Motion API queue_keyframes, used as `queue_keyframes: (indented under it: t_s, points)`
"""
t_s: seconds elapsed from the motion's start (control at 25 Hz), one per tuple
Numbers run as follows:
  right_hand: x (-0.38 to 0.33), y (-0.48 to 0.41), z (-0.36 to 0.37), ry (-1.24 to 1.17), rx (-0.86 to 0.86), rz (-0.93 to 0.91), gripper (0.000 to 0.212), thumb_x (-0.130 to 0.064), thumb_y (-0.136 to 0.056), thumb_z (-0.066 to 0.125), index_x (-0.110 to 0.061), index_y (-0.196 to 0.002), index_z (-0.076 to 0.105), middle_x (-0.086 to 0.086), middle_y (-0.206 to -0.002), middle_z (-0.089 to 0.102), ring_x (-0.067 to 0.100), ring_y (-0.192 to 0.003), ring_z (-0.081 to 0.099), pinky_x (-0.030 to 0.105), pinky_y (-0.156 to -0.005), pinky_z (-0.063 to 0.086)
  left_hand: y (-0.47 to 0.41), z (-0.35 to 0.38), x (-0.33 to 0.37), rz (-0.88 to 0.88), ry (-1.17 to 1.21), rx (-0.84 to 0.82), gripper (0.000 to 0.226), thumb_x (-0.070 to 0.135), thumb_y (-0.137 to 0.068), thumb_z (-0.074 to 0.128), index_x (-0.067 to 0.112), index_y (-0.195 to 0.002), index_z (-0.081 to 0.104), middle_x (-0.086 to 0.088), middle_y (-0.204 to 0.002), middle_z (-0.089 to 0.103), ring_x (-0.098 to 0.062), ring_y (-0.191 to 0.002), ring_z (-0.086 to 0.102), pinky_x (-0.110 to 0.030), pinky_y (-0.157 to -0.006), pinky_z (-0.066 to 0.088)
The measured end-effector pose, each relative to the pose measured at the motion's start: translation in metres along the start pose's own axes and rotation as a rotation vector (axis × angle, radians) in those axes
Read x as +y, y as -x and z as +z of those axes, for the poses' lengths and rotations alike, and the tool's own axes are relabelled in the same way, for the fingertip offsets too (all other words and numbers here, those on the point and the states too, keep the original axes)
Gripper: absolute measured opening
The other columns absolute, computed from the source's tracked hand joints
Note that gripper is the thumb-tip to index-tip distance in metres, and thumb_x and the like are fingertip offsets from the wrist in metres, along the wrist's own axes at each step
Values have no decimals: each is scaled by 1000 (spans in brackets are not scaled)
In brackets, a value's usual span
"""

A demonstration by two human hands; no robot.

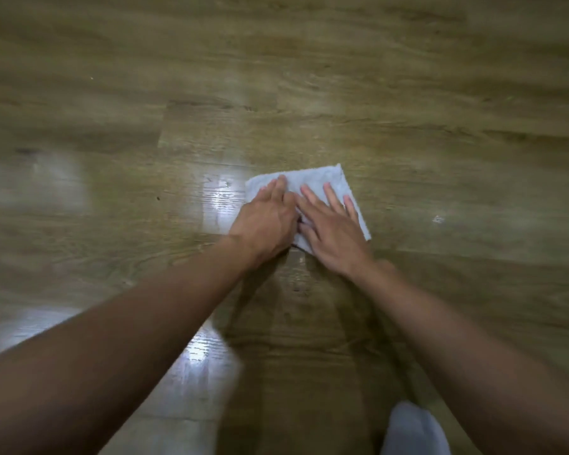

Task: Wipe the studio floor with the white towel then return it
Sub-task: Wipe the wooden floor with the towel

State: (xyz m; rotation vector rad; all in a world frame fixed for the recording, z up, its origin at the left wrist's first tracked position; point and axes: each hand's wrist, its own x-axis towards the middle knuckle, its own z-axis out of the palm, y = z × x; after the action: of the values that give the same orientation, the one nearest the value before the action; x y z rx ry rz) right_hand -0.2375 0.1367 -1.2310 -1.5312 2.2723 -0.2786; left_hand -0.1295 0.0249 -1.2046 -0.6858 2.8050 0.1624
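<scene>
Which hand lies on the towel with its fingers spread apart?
The right hand: its fingers fan out on the white towel; those of the left hand lie together.

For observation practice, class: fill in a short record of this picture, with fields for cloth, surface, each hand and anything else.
cloth: white towel, flat on the floor
surface: wood-pattern floor, glossy patches left of the towel
left hand: fingers straight, pressing the towel's left part
right hand: fingers spread, pressing its right part
other: small white speck on the floor at right; pale blurred shape at bottom edge, unidentifiable
</scene>
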Motion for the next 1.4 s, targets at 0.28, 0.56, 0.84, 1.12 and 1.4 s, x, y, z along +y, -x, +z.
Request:
queue_keyframes:
  t_s: [0.28,0.56,0.84,1.12,1.4]
  points:
    - [-30,61,14,38,-156,-11,55,-42,-104,22,-32,-155,5,-13,-163,0,22,-149,-11,43,-118,-7,64,13,-2,66,-7,-68,45,42,-100,35,13,-134,33,-10,-155,27,-22,-141,34,-40,-90,48]
    - [-78,62,31,48,-131,122,57,-35,-105,21,-26,-155,-4,-13,-162,-10,28,-146,-24,53,-117,-12,67,25,-21,111,-49,-110,58,29,-104,26,5,-153,5,-13,-161,3,-26,-149,4,-41,-119,23]
    - [-107,-62,26,39,-86,-50,54,-37,-105,23,-32,-155,6,-17,-162,-2,23,-148,-17,52,-114,-13,25,25,-119,-169,155,32,56,27,-103,33,7,-152,15,-10,-161,10,-24,-148,12,-40,-118,24]
    - [-121,-153,15,38,-163,-66,55,-37,-104,27,-36,-154,6,-17,-162,-2,24,-148,-16,56,-116,-10,-44,-3,-168,-337,67,-201,63,16,-101,37,-3,-151,3,-18,-160,0,-33,-148,0,-43,-120,9]
    - [-112,-47,36,59,-44,-166,51,-37,-104,31,-32,-153,19,-14,-162,13,23,-150,-3,52,-118,-2,46,25,-114,-230,33,-142,57,26,-103,21,-4,-151,7,-23,-158,5,-38,-147,8,-46,-119,15]
